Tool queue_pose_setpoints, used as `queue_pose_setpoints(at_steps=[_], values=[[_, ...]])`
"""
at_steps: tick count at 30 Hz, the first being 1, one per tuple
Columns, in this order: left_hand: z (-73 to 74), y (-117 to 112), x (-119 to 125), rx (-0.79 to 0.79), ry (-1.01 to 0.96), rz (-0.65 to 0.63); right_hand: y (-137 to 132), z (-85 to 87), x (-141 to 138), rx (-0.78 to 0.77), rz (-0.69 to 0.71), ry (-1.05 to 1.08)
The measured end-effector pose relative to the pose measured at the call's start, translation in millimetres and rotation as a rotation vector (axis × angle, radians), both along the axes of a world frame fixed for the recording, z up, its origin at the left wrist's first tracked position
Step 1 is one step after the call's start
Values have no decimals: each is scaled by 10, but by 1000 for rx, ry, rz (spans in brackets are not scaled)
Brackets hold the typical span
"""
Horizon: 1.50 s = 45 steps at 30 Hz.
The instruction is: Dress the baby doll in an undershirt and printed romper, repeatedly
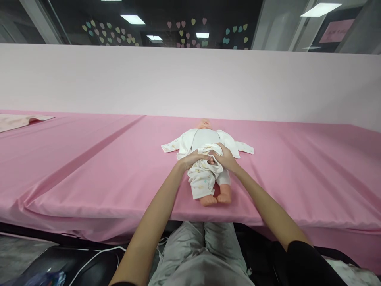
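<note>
A baby doll [204,124] lies on its back on the pink table cover [89,159], head away from me, feet [216,198] toward the front edge. It wears an open white top [184,145] with sleeves spread out to both sides. Patterned white pants [202,180] cover its legs. My left hand [192,159] and my right hand [224,157] are both closed on the bunched waistband of the pants at the doll's hips, fingers curled into the cloth.
A folded pale pink cloth [18,120] lies at the far left of the table. A pink wall panel [190,79] rises behind the table. My grey-trousered legs [202,254] sit below the front edge, with a white cable [95,254] nearby.
</note>
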<state>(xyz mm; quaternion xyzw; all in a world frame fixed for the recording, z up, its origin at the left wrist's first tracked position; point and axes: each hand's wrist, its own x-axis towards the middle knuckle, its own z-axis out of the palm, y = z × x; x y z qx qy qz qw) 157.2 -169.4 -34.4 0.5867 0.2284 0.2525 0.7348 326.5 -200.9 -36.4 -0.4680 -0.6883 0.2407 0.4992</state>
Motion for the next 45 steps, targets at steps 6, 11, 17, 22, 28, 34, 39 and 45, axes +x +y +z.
queue_pose_setpoints(at_steps=[6,11,17,22,28,34,39,45], values=[[-23,15,2,41,-13,5,-594,-90,141,360,-340,-467],[2,-6,1,39,-37,-18,-1209,-511,310,341,-255,-712],[-8,9,-16,-12,-69,37,-1358,-595,269,426,-74,-740],[-23,35,-56,-93,-145,44,-1235,-434,273,443,32,-840],[14,24,-87,-161,-178,70,-1142,-352,277,488,99,-911],[29,25,-95,-144,-158,72,-988,-214,212,568,17,-541],[19,34,-120,9,-107,98,-651,44,51,648,-240,-249],[246,-90,-95,420,128,-139,-277,230,-9,712,-380,-177]])
